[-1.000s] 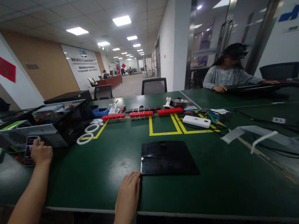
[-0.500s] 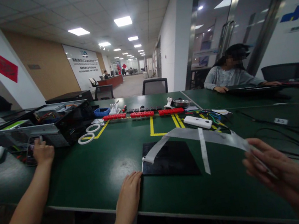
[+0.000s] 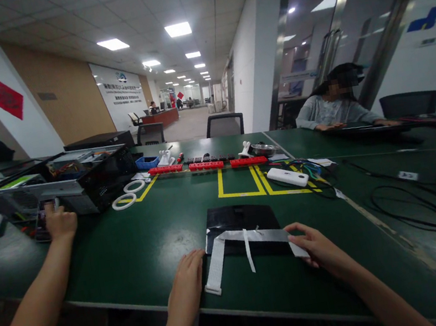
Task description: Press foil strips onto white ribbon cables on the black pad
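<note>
A black flat panel [image 3: 238, 215] lies on the green table in front of me. Across it runs a white flat ribbon cable [image 3: 219, 264], its left stretch bent down towards me and ending in a white connector [image 3: 213, 289]. A narrow white strip [image 3: 248, 250] crosses the cable midway and hangs past the panel's near edge. My right hand [image 3: 315, 250] pinches the cable's right end, low beside the panel's right corner. My left hand [image 3: 187, 281] lies flat on the table, fingers stretched, fingertips at the panel's left edge; its thumb is hidden.
On the left, a co-worker's hand [image 3: 59, 222] holds a phone beside an open computer case [image 3: 91, 185]. White rings [image 3: 124, 201], red power strips [image 3: 206, 165] and a white device [image 3: 288, 177] lie farther back. Black cables [image 3: 423, 205] coil at right. Another person [image 3: 335, 108] sits across.
My right hand has come left and down, bringing the raised cable onto the panel. The cable's connector end has swung out over the near edge. My left hand has barely moved.
</note>
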